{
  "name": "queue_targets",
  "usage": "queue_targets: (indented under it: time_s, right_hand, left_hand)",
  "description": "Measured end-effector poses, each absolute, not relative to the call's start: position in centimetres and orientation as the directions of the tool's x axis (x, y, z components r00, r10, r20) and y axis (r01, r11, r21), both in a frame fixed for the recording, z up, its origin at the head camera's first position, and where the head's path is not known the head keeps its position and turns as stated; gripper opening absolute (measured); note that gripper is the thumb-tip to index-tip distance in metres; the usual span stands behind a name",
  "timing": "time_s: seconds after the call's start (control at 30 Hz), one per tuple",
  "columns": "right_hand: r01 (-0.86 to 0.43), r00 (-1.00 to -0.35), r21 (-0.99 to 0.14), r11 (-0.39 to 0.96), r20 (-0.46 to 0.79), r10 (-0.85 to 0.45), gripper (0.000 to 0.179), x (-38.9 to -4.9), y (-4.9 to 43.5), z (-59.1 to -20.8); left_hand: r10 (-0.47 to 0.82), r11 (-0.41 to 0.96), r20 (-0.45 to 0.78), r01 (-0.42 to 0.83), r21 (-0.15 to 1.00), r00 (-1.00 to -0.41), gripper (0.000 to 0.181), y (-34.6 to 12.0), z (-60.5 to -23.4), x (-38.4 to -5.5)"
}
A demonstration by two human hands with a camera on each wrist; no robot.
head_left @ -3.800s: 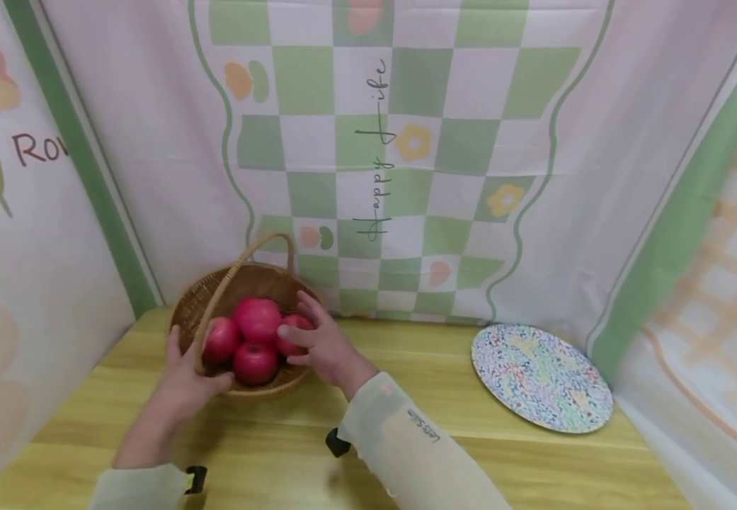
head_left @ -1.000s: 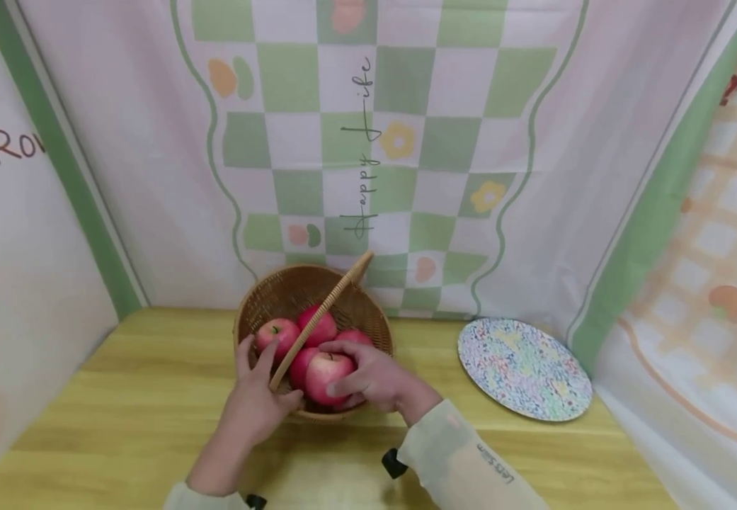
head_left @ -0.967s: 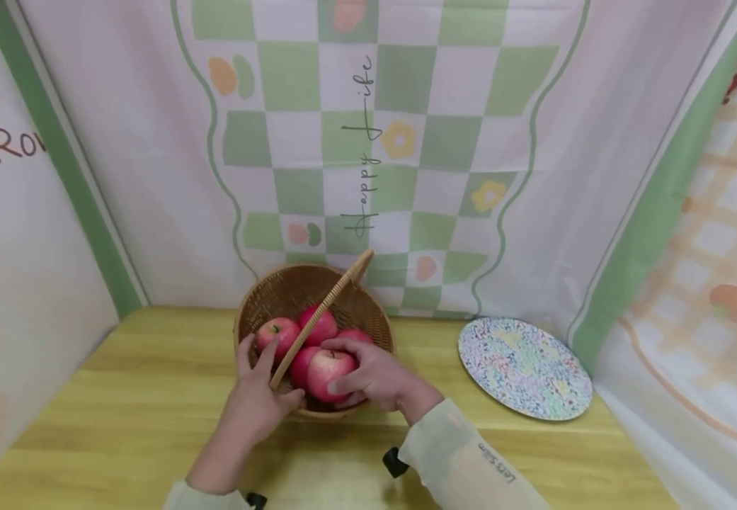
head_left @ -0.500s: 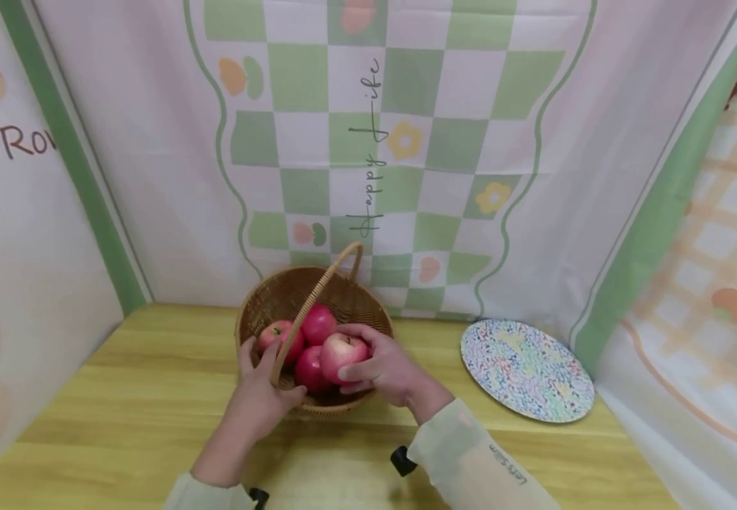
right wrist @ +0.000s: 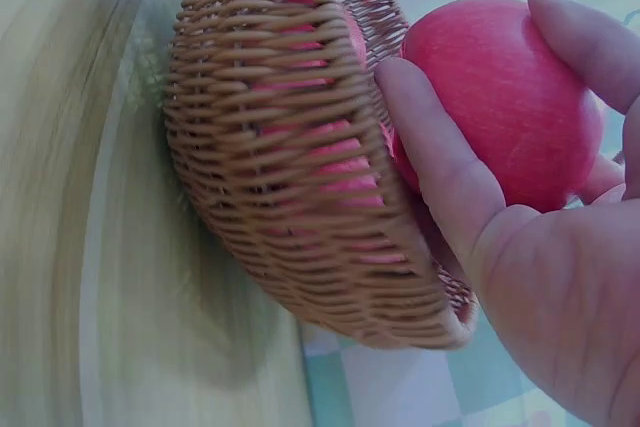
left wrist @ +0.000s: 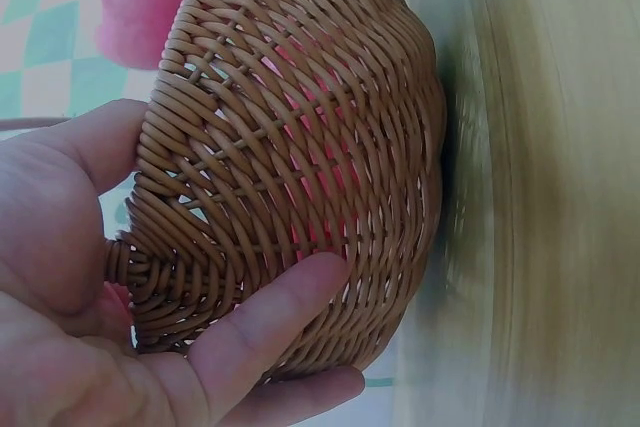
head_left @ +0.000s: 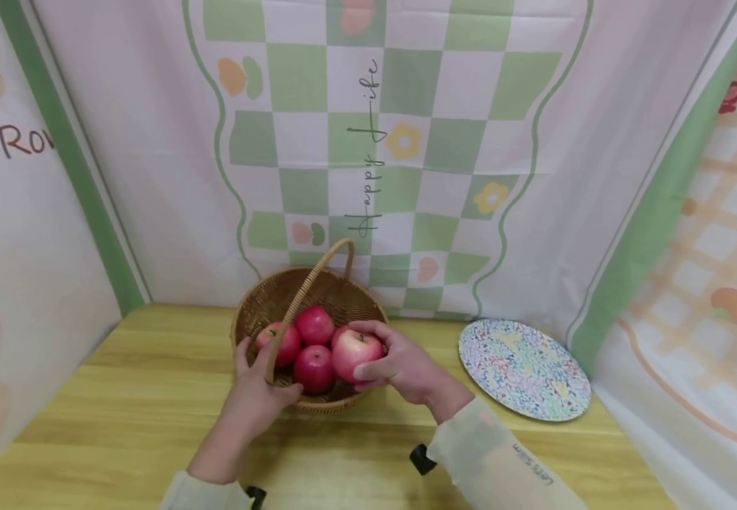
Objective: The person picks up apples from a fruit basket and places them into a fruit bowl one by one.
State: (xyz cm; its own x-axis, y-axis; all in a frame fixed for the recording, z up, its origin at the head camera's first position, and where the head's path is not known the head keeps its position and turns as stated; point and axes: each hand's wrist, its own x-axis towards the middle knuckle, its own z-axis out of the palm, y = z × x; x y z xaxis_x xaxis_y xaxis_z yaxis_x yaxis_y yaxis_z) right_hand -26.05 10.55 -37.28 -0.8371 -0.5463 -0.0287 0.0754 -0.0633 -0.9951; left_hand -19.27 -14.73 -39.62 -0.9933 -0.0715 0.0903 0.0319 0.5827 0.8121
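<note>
A brown wicker basket (head_left: pixel 260 304) with an arched handle (head_left: pixel 307 283) stands toward the back of the table, holding several red apples (head_left: pixel 313 368). My left hand (head_left: pixel 255 393) grips its near left rim beside the handle's foot. In the left wrist view, the thumb (left wrist: pixel 105 142) is at the rim and fingers (left wrist: pixel 270 332) lie along the outer weave. My right hand (head_left: pixel 409 365) holds one paler apple (head_left: pixel 350 358) between thumb and fingers, at the basket's right side. The right wrist view shows this apple (right wrist: pixel 500 97) at rim height. It partly hides another apple behind it.
A round plate (head_left: pixel 524 368) with a multicoloured speckled pattern lies on the wooden table (head_left: pixel 120 397) at the right. A checked cloth (head_left: pixel 368 142) hangs close behind the basket, with further cloth at both sides.
The right hand, earlier at the basket's right edge, has taken hold of an apple and moved it rightward and slightly up. The basket has shifted right since the oldest frame; its handle recently swung left.
</note>
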Motion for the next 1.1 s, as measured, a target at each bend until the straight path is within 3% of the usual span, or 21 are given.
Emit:
queue_targets:
  time_s: [0.47, 0.73, 1.1]
  right_hand:
    - [-0.015, -0.873, -1.000, 0.021, 0.003, -0.487, 0.078, -24.7, 15.2, -34.9]
    - [-0.040, -0.968, -0.997, 0.059, 0.024, -0.250, 0.085, -25.3, 19.7, -35.0]
    - [0.026, -0.997, -0.984, 0.178, -0.039, -0.070, 0.099, -27.3, 27.8, -36.0]
  left_hand:
    - [-0.077, 0.562, 0.067, 0.012, 0.827, -0.995, 0.094, -15.1, -39.8, -19.6]
    - [-0.068, 0.547, 0.075, 0.025, 0.837, -0.995, 0.091, -15.1, -39.7, -19.5]
    - [-0.068, 0.537, 0.065, 0.019, 0.844, -0.996, 0.095, -15.0, -39.6, -19.4]
